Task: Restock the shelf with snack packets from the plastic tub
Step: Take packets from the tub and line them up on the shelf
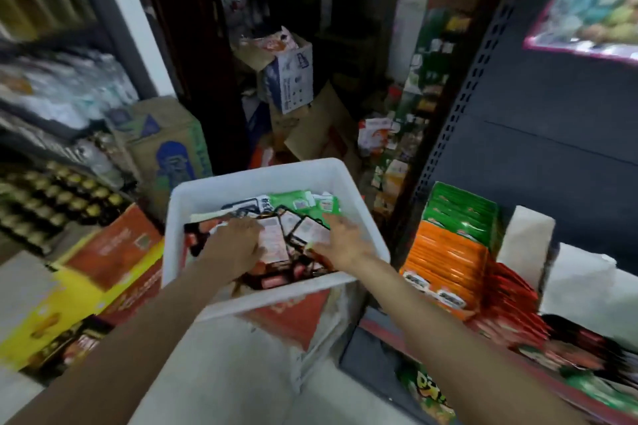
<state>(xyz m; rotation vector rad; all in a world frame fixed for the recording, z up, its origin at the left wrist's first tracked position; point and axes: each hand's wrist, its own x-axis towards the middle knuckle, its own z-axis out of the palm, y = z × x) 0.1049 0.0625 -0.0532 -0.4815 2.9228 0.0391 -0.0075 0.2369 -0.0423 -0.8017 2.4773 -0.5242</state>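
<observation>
Shelf: the shelf (379, 324) stood to the right of both hands, its rows of orange packets (445, 262), green packets (462, 207) and red packets (507, 300) standing upright on edge, well apart from the fingers.
Plastic tub: the white plastic tub (262, 179) sat directly under both hands, resting on a red carton (293, 317) (tilted a little toward the person).
Cartons: a red-and-yellow carton (103, 262) lay left of the left forearm; a brown carton with a blue print (169, 152) stood beyond it, past the tub's far left corner.
Snack packets: the loose snack packets (276, 238) lay in a jumble inside the tub, dark and red ones beneath the palms, green ones just beyond the fingertips.
Left hand: the left hand (238, 241) was palm down on the pile, fingers bent over packets; whether it actually pinched one, I cannot tell (motion blur).
Right hand: the right hand (341, 241) lay on the packets with fingers spread and fairly straight, touching rather than gripping.
Step in hand: gathering a batch from the tub, judged from both hands being in it.
Next move: probably closing the fingers on a squared-up stack of one colour, then carrying it rightward to the matching row.
Writing: white label panels showed on packets between the hands, but nothing was legible; carton prints were too blurred to read.
</observation>
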